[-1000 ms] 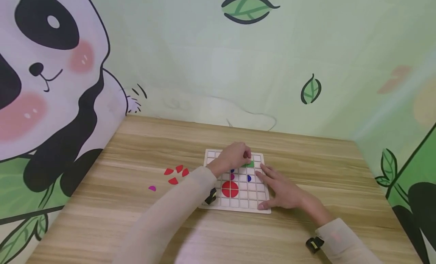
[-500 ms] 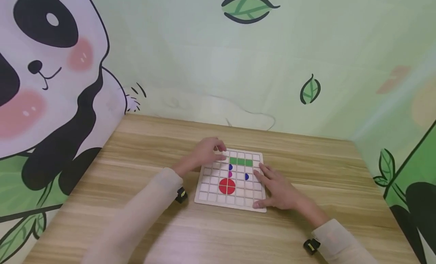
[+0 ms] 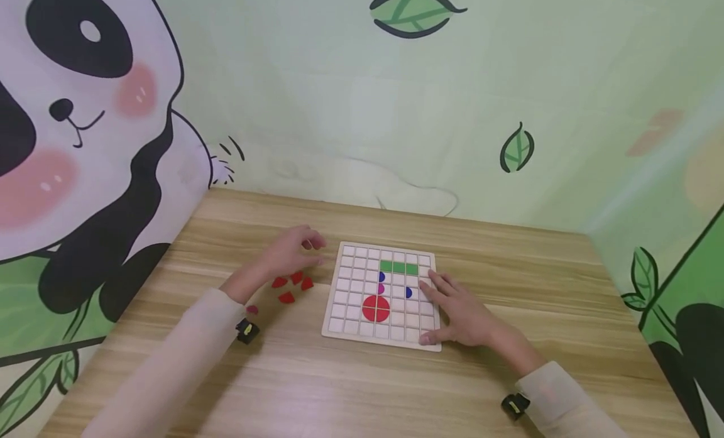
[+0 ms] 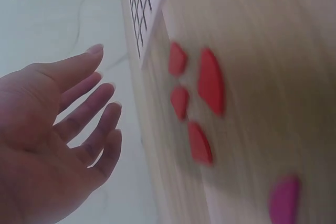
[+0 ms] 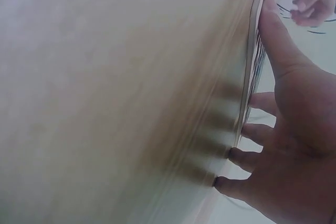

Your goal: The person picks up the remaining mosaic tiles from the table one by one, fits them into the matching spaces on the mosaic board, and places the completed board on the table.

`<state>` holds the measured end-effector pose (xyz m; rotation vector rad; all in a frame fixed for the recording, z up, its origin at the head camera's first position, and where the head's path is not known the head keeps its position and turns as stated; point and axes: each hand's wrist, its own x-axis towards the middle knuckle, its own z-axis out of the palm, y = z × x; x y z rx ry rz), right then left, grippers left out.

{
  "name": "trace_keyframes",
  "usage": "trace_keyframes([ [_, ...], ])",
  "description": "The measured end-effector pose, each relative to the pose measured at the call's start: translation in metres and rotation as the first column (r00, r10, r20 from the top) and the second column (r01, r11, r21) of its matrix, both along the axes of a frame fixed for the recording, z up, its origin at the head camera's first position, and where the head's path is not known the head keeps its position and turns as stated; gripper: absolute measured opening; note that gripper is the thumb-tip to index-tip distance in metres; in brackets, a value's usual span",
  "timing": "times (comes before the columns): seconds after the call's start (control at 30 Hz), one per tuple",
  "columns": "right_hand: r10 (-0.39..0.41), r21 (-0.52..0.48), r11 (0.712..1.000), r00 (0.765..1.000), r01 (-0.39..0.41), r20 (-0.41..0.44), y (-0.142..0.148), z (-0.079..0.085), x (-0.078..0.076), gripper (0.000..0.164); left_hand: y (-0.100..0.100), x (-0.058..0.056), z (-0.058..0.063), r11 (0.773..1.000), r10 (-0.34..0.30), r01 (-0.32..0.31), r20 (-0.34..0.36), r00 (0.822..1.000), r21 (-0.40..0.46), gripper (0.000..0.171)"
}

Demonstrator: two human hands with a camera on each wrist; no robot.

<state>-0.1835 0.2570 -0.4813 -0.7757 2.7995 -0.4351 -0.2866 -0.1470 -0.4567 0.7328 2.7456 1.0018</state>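
A white gridded board (image 3: 351, 295) lies on the table. Three green squares (image 3: 399, 268) form a row on it, above two blue half-discs (image 3: 409, 292), a magenta half-disc (image 3: 381, 289) and a red disc of quarter pieces (image 3: 369, 303). Left of the board my left hand (image 3: 287, 254) hovers with nothing in it, its fingers loosely bent. Under it are several loose red quarter pieces (image 4: 211, 83), and a magenta half-disc (image 4: 284, 202) lies nearer the wrist. My right hand (image 3: 466, 313) rests spread along the board's right edge, thumb on the near corner.
The wooden table (image 3: 362, 388) meets a wall (image 3: 317, 111) printed with leaves at the back. A panda print (image 3: 102, 130) covers the left wall. Each wrist wears a black strap device (image 3: 247, 330).
My left hand has moved leftward from the green squares, off the board, to above the loose red pieces. The board has shifted slightly left, and my right hand stays at its edge.
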Motion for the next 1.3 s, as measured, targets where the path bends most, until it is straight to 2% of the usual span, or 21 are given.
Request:
trace_keyframes([
  [0.17,-0.014,0.016,1.000,1.000,0.014,0.017,-0.001,0.000,0.002,0.112,-0.034,0.013,0.001,0.999,0.032,-0.031,0.046,0.998,-0.019,0.035],
  [0.3,-0.022,0.025,0.999,1.000,0.021,0.023,-0.002,-0.001,0.002,0.113,-0.058,0.020,-0.004,0.999,0.034,-0.033,0.041,0.999,-0.022,0.033],
  [0.43,-0.017,0.015,1.000,1.000,0.017,0.021,-0.002,0.000,0.003,0.112,-0.075,0.028,-0.006,0.999,0.013,-0.011,0.042,0.999,-0.048,0.032],
  [0.67,-0.014,0.015,1.000,1.000,0.014,0.020,-0.003,-0.002,0.002,0.112,-0.108,0.051,-0.005,0.991,-0.073,0.086,0.127,0.989,-0.099,0.019],
  [0.8,-0.019,0.019,1.000,1.000,0.018,0.023,-0.001,-0.003,0.002,0.113,-0.115,0.064,-0.008,0.991,-0.073,0.092,0.193,0.979,-0.092,0.021],
  [0.9,-0.020,0.017,1.000,1.000,0.019,0.023,-0.001,-0.002,0.002,0.113,-0.115,0.069,-0.011,0.992,-0.075,0.093,0.202,0.976,-0.080,0.020],
  [1.13,-0.024,0.018,1.000,0.999,0.023,0.026,0.000,-0.003,0.002,0.112,-0.116,0.072,-0.018,0.989,-0.110,0.122,0.125,0.986,-0.087,0.013],
  [1.3,-0.023,0.022,1.000,0.999,0.022,0.027,0.000,-0.004,0.001,0.113,-0.116,0.073,-0.020,0.990,-0.095,0.103,0.088,0.992,-0.100,0.014],
])
